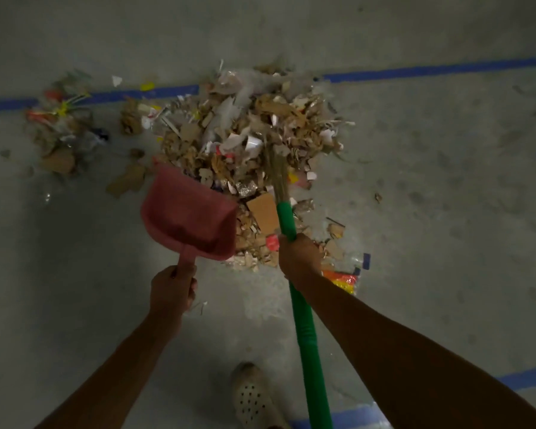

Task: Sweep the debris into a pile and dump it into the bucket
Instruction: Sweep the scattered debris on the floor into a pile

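Big cardboard-and-paper debris heap on grey concrete floor; I see no bucket. Right hand fingers wrap green-handled straw broom; left hand fingers grip pink plastic dustpan. Risk: pan lip looks raised, so scraps slip under. Small side clump could be missed.

Your left hand is gripping the pink dustpan beside the debris pile; your right hand is holding the green-handled broom, bristles in it.
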`<state>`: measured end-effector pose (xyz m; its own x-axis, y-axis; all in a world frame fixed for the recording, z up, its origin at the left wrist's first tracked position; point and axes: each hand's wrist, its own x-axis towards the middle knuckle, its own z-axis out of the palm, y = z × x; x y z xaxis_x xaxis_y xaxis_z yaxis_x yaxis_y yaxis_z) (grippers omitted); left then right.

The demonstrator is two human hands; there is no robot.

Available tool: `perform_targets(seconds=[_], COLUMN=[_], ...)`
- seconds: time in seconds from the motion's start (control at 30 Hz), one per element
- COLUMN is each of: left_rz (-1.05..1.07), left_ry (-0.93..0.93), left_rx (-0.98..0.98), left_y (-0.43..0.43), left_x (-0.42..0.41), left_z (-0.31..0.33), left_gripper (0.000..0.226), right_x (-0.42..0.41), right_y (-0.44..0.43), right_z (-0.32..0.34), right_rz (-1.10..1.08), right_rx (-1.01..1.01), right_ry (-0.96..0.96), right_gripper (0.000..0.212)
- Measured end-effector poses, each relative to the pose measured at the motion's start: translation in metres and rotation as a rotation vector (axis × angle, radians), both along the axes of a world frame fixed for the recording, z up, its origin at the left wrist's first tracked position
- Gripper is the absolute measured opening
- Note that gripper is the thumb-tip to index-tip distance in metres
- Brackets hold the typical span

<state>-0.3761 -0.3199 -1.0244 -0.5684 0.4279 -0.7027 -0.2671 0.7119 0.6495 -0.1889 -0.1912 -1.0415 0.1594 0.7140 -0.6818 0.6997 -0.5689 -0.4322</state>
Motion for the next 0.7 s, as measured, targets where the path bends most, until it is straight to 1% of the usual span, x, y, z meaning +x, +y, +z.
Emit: perform_targets(seconds=[0.1, 0.23, 0.33, 0.5, 0.57, 0.7], left_rz=[0.019, 0.056, 0.073, 0.100, 0.115, 0.137], left_ry=[-0.011, -0.005, 0.009, 0.035, 0.031, 0.045], left_rx=[0.010, 0.036, 0.038, 0.071, 0.066, 0.066], left_y=[-0.001, -0.005, -0.009, -0.020, -0.026, -0.040], left_x=[-0.003, 0.004, 0.017, 0.047, 0.063, 0.101], left_z=[0.007, 0.021, 0.031, 0.047, 0.056, 0.079], left_gripper=[0.026, 0.028, 0.025, 0.024, 0.022, 0.024], right_x=[-0.003, 0.019, 0.046, 0.095, 0.116, 0.157], right_y=[-0.012, -0.032, -0.046, -0.059, -0.060, -0.052], right_z=[0.017, 0.039, 0.048, 0.065, 0.073, 0.097], right_rz=[0.002, 0.070, 0.123, 0.223, 0.282, 0.347], right_rx=[0.082, 0.175, 0.219, 0.301, 0.328, 0.320], right_ry=[-0.015, -0.087, -0.093, -0.103, -0.106, -0.110], right_gripper=[0.036, 0.035, 0.037, 0.047, 0.046, 0.040])
